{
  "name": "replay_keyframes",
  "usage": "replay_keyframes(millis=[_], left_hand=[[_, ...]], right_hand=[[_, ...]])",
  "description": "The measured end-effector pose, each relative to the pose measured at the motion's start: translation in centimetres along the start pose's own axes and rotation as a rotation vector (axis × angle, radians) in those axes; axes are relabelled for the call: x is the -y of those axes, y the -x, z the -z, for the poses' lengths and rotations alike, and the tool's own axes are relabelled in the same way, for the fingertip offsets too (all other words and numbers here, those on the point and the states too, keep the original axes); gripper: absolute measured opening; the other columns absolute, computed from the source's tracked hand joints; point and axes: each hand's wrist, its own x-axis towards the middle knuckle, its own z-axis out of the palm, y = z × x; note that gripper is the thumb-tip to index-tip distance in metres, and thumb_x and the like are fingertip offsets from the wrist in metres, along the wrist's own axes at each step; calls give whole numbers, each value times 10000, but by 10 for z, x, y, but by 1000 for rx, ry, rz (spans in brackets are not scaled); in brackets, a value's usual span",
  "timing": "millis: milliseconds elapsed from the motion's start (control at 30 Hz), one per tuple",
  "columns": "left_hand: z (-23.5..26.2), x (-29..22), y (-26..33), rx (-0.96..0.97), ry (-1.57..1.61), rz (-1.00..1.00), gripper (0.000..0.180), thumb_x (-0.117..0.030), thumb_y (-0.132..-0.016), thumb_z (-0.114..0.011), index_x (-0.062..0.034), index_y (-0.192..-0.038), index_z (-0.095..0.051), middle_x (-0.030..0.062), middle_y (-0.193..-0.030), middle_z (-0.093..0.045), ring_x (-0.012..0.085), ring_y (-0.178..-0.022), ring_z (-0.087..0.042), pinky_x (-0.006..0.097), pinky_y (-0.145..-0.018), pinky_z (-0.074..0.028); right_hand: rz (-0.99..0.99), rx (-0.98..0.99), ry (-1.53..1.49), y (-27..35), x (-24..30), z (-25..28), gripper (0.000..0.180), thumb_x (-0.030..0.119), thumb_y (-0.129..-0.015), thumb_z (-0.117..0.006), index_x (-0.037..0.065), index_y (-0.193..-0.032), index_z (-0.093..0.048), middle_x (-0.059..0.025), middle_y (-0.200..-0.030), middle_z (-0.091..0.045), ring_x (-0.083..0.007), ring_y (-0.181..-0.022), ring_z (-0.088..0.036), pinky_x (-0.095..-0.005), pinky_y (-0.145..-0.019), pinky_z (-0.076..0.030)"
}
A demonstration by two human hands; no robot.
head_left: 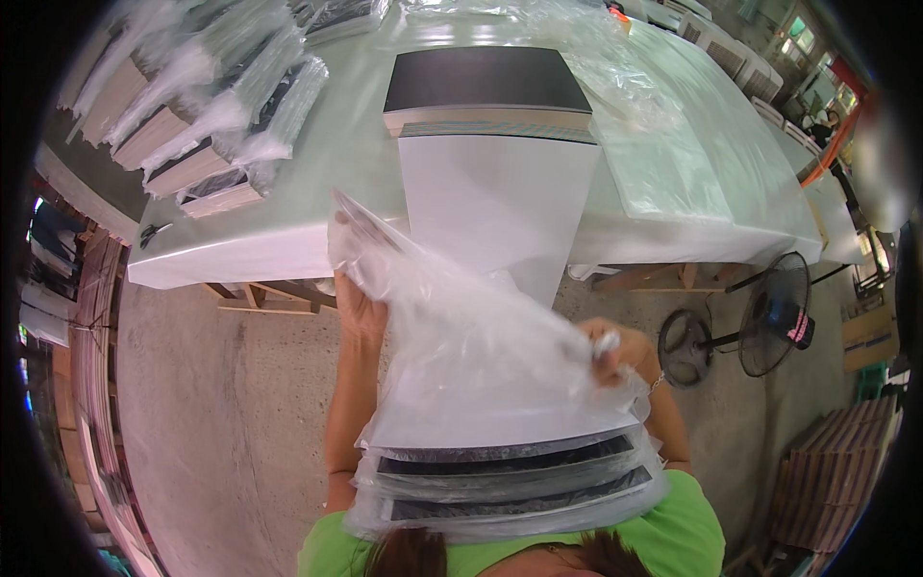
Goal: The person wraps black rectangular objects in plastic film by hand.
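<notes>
A clear plastic bag (461, 337) spreads in front of me, its upper left corner raised. My left hand (358, 306) is at the bag's left side, closed on the film, which partly covers its fingers. At the right, my right hand (620, 354) pinches a bunched edge of the bag; it is slightly blurred by motion. Beyond the bag, a white panel (495, 192) slopes from the table edge towards me, its near end behind the film. Several bagged panels with black faces or edges (510, 471) lie stacked against my body, below the bag.
On the table (356, 163) stands a stack of dark-topped boards (490, 82). Several wrapped bundles (192, 144) lie at the left, near scissors (154, 234). Loose plastic sheets (663, 173) cover the right side. A floor fan (774, 317) stands right of the table.
</notes>
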Motion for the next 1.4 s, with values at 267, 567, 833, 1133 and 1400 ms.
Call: replay_keyframes(millis=[267, 567, 833, 1133, 1400], left_hand=[[58, 3, 43, 200, -925, 643, 586, -458, -840, -545, -46, -1226, -391, 147, -1121, -544, 274, -976, -575, 378, -795, -511], [22, -40, 30, 183, -152, 74, 724, -539, -791, -562, -55, -1283, -343, 167, -1103, -541, 356, -984, -567, 511, -879, -452], [-30, -5, -17, -306, -1209, 109, 420, -31, -725, -663, -26, -1125, -534, 37, -899, -581, 131, -783, -575, 240, -736, -452], [-26, -10, -85, -189, -2213, -845, 636, 164, -592, -424, -118, -1138, -591, 107, -933, -498, 218, -833, -534, 341, -731, -451], [-39, -13, -57, -149, -2293, -781, 666, 189, -612, -428, -152, -1154, -609, 112, -1076, -532, 243, -963, -550, 317, -801, -459]], right_hand=[[951, 72, -290, -13, 25, -2, 569, 302, -800, -643, 4, -1237, -436, -96, -883, -619, -86, -488, -503, -203, -398, -419], [-104, -419, 499, 8, 27, -12, 513, 236, -690, -768, 17, -1109, -567, -64, -882, -632, -66, -515, -516, -171, -420, -415], [104, -1149, 697, 17, 99, 3, 256, 47, -674, -711, 18, -885, -570, -15, -720, -532, -60, -477, -465, -188, -391, -336], [859, -1436, 1290, -64, 108, 33, 395, -117, -618, -466, 16, -965, -600, -73, -780, -544, -177, -750, -503, -271, -727, -405], [817, -1327, 1500, -62, 109, 36, 594, -163, -607, -388, 89, -1082, -641, -109, -855, -558, -219, -745, -510, -248, -710, -415]])
